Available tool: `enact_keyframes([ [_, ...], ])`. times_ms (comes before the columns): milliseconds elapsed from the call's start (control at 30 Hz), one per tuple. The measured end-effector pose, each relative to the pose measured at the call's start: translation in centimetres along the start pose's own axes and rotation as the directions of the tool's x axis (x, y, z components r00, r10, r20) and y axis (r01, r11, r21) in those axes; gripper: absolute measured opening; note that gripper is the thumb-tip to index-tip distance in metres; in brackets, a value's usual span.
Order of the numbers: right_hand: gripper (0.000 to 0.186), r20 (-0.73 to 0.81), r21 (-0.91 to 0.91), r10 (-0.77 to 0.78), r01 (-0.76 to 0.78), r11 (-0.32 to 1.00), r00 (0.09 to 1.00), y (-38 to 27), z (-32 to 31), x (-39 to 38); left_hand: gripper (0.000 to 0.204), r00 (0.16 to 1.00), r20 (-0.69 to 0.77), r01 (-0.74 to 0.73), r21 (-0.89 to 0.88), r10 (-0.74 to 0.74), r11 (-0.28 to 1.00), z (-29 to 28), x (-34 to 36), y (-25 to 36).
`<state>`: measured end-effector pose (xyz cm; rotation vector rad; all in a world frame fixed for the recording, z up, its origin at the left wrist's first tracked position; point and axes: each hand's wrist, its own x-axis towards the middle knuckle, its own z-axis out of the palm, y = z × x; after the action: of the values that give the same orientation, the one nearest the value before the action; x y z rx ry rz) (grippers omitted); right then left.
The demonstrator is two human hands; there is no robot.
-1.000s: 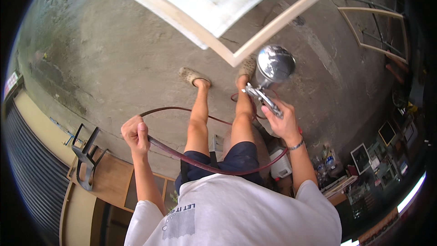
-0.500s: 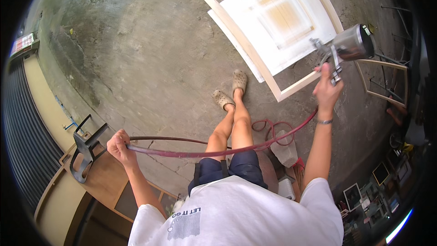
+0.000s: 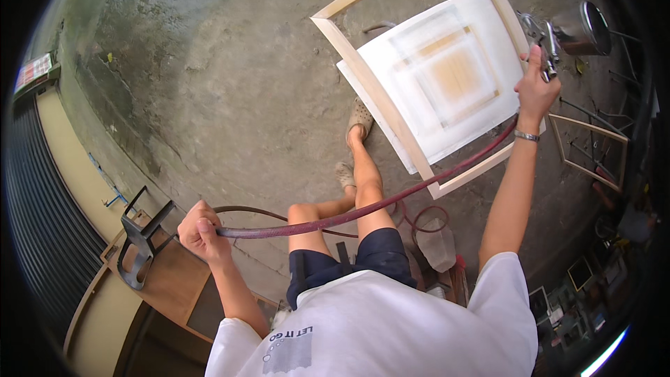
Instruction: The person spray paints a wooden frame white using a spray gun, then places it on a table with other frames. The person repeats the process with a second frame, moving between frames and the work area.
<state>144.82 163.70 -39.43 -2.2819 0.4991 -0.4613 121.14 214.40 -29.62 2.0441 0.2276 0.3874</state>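
Note:
My left hand (image 3: 203, 236) is closed round the dark red hose (image 3: 328, 220), which runs across my legs toward my right hand (image 3: 536, 87). That hand grips a metal spray gun (image 3: 546, 45) with a silver cup (image 3: 586, 29), out at the upper right beside the right bar of a pale wooden frame (image 3: 382, 108). The frame sits at an angle in front of me, overlapping the sides of a white board (image 3: 419, 77) with faint tan square marks in its middle. Whether the frame touches the board I cannot tell.
A dark chair (image 3: 135, 265) stands by a brown wooden panel (image 3: 167, 283) and a shutter (image 3: 49, 216) at left. Right are another frame (image 3: 592, 128) with metal legs and assorted clutter (image 3: 579, 293). A concrete block (image 3: 440, 251) and hose coils lie by my legs on the concrete floor (image 3: 209, 84).
My right hand and the spray gun have moved forward and right, to the frame's far right side. My feet have stepped. The frame and board now appear more fully in view.

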Motion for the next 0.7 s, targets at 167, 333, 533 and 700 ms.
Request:
enact_keyframes([
  [167, 0.042, 0.143, 0.047, -0.046, 0.039, 0.998, 0.989, 1.3, 7.4, -2.7, 0.058, 0.996, -0.009, 0.085, 0.062, -0.084, 0.995, 0.2, 2.0, -0.6],
  [333, 0.033, 0.443, 0.191, -0.016, -0.078, 0.978, 0.897, -1.3, 10.9, -8.1, 0.054, 0.993, -0.054, 0.110, 0.067, -0.107, 0.992, -0.5, 3.2, -1.2],
  [533, 0.031, 0.605, 0.236, -0.034, -0.139, 0.962, 0.795, -4.9, 11.2, -13.0, 0.055, 0.982, -0.051, 0.182, 0.049, -0.179, 0.982, 0.0, 4.4, -1.6],
  [700, 0.028, 0.818, 0.271, -0.056, -0.297, 0.916, 0.573, -7.3, 10.0, -14.6, 0.058, 0.981, -0.048, 0.191, 0.029, -0.189, 0.981, 0.2, 4.8, -2.2],
])
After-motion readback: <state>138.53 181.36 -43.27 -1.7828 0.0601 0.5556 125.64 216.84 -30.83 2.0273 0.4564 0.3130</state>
